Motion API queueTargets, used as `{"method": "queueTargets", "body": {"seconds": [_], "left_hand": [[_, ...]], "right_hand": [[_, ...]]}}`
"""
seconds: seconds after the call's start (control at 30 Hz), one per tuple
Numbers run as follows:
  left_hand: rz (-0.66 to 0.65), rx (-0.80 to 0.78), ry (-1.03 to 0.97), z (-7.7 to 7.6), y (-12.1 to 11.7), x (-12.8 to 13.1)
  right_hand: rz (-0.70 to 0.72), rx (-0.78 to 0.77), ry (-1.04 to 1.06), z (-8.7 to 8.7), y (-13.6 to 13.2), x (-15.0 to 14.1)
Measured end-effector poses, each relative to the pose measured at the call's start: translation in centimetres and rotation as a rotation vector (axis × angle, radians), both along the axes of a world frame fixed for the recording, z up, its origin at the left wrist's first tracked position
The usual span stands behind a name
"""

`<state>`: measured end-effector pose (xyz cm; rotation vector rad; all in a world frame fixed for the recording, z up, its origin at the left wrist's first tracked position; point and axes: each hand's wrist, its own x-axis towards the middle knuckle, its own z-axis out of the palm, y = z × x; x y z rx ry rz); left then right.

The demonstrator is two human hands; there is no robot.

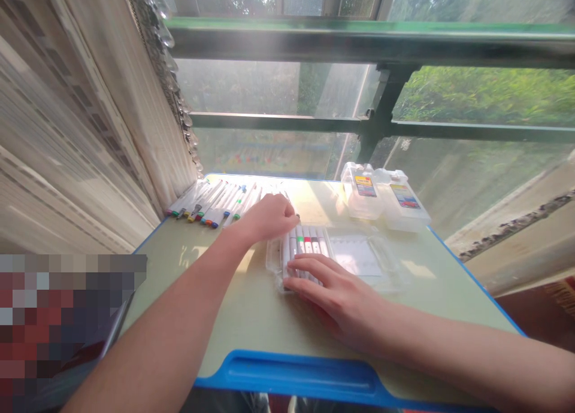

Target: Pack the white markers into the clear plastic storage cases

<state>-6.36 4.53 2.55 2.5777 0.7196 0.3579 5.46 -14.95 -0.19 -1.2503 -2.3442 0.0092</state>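
Note:
A clear plastic marker case [359, 257] lies open on the pale table [251, 317], with several markers [309, 242] lined up in its left half. My right hand [332, 290] rests flat on the near ends of those markers, fingers stretched out. My left hand [269, 216] is curled at the case's far left corner, fingers closed on a marker whose end barely shows. A row of loose markers [215, 203] with coloured caps lies at the table's far left.
Two clear plastic boxes with labels [381, 194] stand at the far right of the table. The table has a blue rim with a handle slot [296, 374] at the near edge. A window frame [377, 120] is behind; curtains hang left.

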Motion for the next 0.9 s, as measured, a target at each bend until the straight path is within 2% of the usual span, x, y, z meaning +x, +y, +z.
{"method": "queueTargets", "body": {"seconds": [0.27, 0.67, 0.9], "left_hand": [[-0.03, 0.024, -0.052, -0.31, -0.13, 0.37], [-0.017, -0.077, -0.04, -0.56, -0.57, 1.0], [-0.011, -0.171, -0.03, -0.22, -0.39, 0.96]], "right_hand": [[0.013, 0.033, -0.009, -0.15, 0.0, -0.1], [-0.005, 0.009, -0.018, 0.26, -0.02, -0.25], [-0.009, 0.053, -0.016, 0.1, -0.05, -0.33]]}}
